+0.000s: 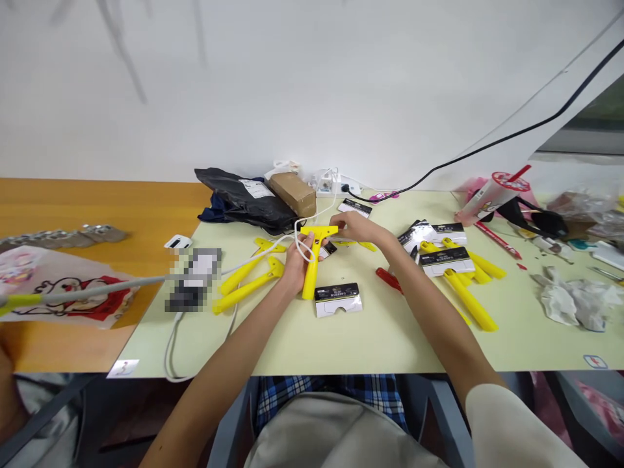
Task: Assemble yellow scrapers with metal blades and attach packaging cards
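Note:
My left hand [294, 265] is wrapped round a yellow T-shaped scraper [310, 281], its wide head up and its handle pointing down. Bent and pressed together, the fingers of my right hand [358, 226] are at the right end of the scraper's head; anything small between them is hidden. A white cable [306, 249] loops in front of the scraper. Left of my left hand lie two more yellow scrapers [246, 287]. Below the held one is a black-and-white card sleeve [338, 300]. A red-handled tool [389, 279] lies partly under my right forearm.
Several yellow scrapers [475, 305] with card sleeves [447, 261] are piled on the right. Behind stand a black plastic bag [238, 198], a brown box [294, 193] and a power strip [325, 184]. A phone [197, 279], a drink cup [492, 198] and crumpled tissue [560, 299] also lie about.

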`<state>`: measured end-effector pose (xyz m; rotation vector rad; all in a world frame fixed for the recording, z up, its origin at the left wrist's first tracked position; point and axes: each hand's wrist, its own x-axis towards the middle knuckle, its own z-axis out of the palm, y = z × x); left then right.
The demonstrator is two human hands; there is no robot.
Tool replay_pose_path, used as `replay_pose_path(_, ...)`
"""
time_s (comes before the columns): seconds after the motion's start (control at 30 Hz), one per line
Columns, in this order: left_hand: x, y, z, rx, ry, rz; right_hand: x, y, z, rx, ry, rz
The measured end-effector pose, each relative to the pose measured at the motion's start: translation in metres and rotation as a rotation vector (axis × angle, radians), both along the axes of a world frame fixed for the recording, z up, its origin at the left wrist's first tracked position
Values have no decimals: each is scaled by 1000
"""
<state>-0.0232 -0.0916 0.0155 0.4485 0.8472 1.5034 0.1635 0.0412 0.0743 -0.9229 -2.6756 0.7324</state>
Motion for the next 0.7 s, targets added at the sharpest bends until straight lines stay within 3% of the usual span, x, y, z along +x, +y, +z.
replay_pose_path(0.23, 3, 0, -1, -21, 96, -40, 17, -4, 25, -61, 165, -103)
replay_pose_path(0.37, 5, -3, -1, -48, 139, -39, 19, -15, 36, -273, 300, -183)
replay_pose_path(0.5, 7, -7, 0, -20, 180, -75, 18, -21, 41, -405, 351, -247)
replay_pose_path(0.7, 10, -10, 5, 9, 238, -137, 16, -24, 43, -451, 299, -216)
